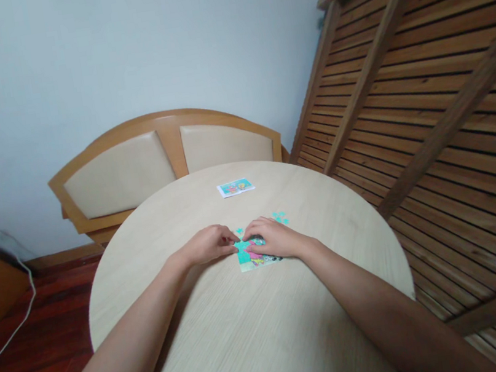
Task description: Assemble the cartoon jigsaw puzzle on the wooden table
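Note:
A partly assembled jigsaw puzzle (246, 262) lies flat on the table, its picture turquoise, pink and yellow with a pale lower edge. At its upper left edge, the fingers and thumb of my left hand (211, 243) are closed on the border of the puzzle. My right hand (277, 236) lies over the upper right part, fingers curled and thumb bent in on the pieces. It hides much of the picture. A loose turquoise puzzle piece (239, 231) sits between the hands, just above the puzzle. Several more turquoise pieces (279, 217) are scattered beyond my right hand.
A picture card (236, 188) with cartoon figures lies farther back on the round wooden table (233, 337). Behind the table stands a bench with cream back panels (120, 174). A slatted wooden panel (438, 89) leans at the right. White cables (30, 287) hang at the left.

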### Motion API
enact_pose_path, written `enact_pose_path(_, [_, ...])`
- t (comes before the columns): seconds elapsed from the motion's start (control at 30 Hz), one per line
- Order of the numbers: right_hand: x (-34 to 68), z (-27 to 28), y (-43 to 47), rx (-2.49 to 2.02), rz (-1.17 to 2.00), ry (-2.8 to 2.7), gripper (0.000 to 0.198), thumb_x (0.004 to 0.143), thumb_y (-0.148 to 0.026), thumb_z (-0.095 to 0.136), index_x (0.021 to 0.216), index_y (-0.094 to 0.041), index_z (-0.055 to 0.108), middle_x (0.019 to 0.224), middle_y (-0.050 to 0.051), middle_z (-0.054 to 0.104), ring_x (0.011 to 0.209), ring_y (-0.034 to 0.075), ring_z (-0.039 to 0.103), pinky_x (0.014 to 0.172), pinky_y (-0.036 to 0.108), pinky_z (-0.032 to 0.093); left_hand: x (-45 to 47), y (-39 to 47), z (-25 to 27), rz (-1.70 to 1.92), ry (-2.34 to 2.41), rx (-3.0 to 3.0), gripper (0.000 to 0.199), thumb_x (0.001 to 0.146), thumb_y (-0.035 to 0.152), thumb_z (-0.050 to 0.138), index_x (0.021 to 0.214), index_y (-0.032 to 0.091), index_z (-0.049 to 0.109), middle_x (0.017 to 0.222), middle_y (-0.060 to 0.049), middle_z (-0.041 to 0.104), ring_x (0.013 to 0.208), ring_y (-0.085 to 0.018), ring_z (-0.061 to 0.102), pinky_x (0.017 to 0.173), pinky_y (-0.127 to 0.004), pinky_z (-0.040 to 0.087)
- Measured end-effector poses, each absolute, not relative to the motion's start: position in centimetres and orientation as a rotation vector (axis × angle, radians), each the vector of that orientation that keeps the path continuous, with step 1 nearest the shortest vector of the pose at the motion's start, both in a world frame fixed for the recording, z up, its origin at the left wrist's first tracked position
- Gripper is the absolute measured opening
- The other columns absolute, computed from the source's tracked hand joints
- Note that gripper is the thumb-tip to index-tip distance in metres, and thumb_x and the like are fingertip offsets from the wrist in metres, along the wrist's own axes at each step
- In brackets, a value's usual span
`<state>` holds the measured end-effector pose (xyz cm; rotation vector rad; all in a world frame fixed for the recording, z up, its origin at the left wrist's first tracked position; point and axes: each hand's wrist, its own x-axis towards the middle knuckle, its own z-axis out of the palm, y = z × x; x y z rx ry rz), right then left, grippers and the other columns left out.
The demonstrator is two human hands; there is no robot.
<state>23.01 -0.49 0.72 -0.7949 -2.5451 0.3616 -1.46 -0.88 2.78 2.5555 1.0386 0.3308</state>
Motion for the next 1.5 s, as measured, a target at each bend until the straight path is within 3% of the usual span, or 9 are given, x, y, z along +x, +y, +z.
enact_pose_path(0.37, [23.0, 1.0, -0.8, -0.753, 0.365, -2.562, 0.025, 0.089, -0.036, 0.067, 0.111, -0.025, 0.073, 0.109, 0.006, 0.070, 0.105, 0.022, 0.060, 0.095, 0.036, 0.043, -1.8, -0.5, 2.5, 0.421, 1.172, 2.522, 0.024, 0.090, 0.031, 0.058, 0.104, 0.021, 0.075, 0.093, -0.005, 0.073, 0.079, -0.017, 0.064, 0.071, -0.025, 0.046])
enact_pose_path(0.53, [23.0, 0.9, -0.8, -0.735, 0.332, -2.596, 0.022, 0.089, -0.030, 0.066, 0.109, -0.026, 0.074, 0.113, 0.006, 0.068, 0.108, 0.022, 0.059, 0.097, 0.036, 0.043, -2.0, -0.3, 2.3, 0.548, 1.167, 2.613, 0.024, 0.092, 0.035, 0.057, 0.104, 0.020, 0.072, 0.102, -0.007, 0.070, 0.095, -0.021, 0.063, 0.087, -0.032, 0.048])
enact_pose_path(0.8, [23.1, 1.1, -0.8, -0.717, 0.308, -2.609, 0.021, 0.089, -0.030, 0.066, 0.107, -0.025, 0.074, 0.114, 0.006, 0.068, 0.109, 0.021, 0.059, 0.098, 0.037, 0.044, -1.5, -0.1, 0.8, 0.646, 1.116, 2.695, 0.029, 0.095, 0.037, 0.055, 0.111, 0.017, 0.068, 0.112, -0.011, 0.068, 0.106, -0.024, 0.061, 0.096, -0.036, 0.047])
enact_pose_path(0.93, [23.7, 1.3, -0.3, -0.849, 0.264, -2.513, 0.018, 0.090, -0.024, 0.062, 0.104, -0.022, 0.073, 0.108, 0.006, 0.069, 0.105, 0.021, 0.060, 0.096, 0.035, 0.044, -1.1, -0.1, 0.2, 0.614, 1.071, 2.772, 0.034, 0.100, 0.034, 0.045, 0.119, 0.017, 0.067, 0.121, -0.012, 0.066, 0.112, -0.023, 0.060, 0.101, -0.038, 0.045])
enact_pose_path(1.07, [25.0, 1.0, 0.7, -1.028, 0.235, -2.421, 0.016, 0.090, -0.023, 0.061, 0.100, -0.022, 0.074, 0.106, 0.007, 0.070, 0.104, 0.021, 0.061, 0.096, 0.036, 0.044, -1.0, -0.1, 0.3, 0.548, 1.147, 2.833, 0.035, 0.100, 0.030, 0.042, 0.118, 0.017, 0.069, 0.120, -0.012, 0.067, 0.111, -0.024, 0.061, 0.100, -0.039, 0.046])
enact_pose_path(1.23, [26.9, 1.0, 1.5, -1.119, 0.272, -2.421, 0.016, 0.086, -0.026, 0.065, 0.097, -0.023, 0.076, 0.103, 0.006, 0.071, 0.101, 0.021, 0.062, 0.096, 0.036, 0.044, -1.7, -0.2, 1.1, 0.488, 1.364, 2.792, 0.028, 0.096, 0.032, 0.049, 0.102, 0.019, 0.074, 0.109, -0.008, 0.072, 0.101, -0.024, 0.064, 0.092, -0.037, 0.049])
enact_pose_path(1.4, [27.7, 1.3, 1.3, -1.132, 0.416, -2.485, 0.036, 0.075, -0.041, 0.078, 0.107, -0.025, 0.076, 0.115, 0.008, 0.066, 0.111, 0.026, 0.057, 0.101, 0.040, 0.042, -2.3, 0.1, 1.2, 0.485, 1.480, 2.676, 0.020, 0.091, 0.027, 0.055, 0.096, 0.021, 0.073, 0.102, -0.005, 0.074, 0.094, -0.022, 0.065, 0.082, -0.032, 0.050])
enact_pose_path(1.5, [27.5, 1.3, 1.1, -1.132, 0.457, -2.499, 0.037, 0.075, -0.043, 0.078, 0.108, -0.026, 0.076, 0.120, 0.008, 0.063, 0.114, 0.027, 0.054, 0.103, 0.043, 0.040, -2.4, 0.6, 0.7, 0.553, 1.468, 2.547, 0.019, 0.088, 0.025, 0.058, 0.098, 0.021, 0.073, 0.099, -0.005, 0.074, 0.089, -0.020, 0.065, 0.077, -0.030, 0.049])
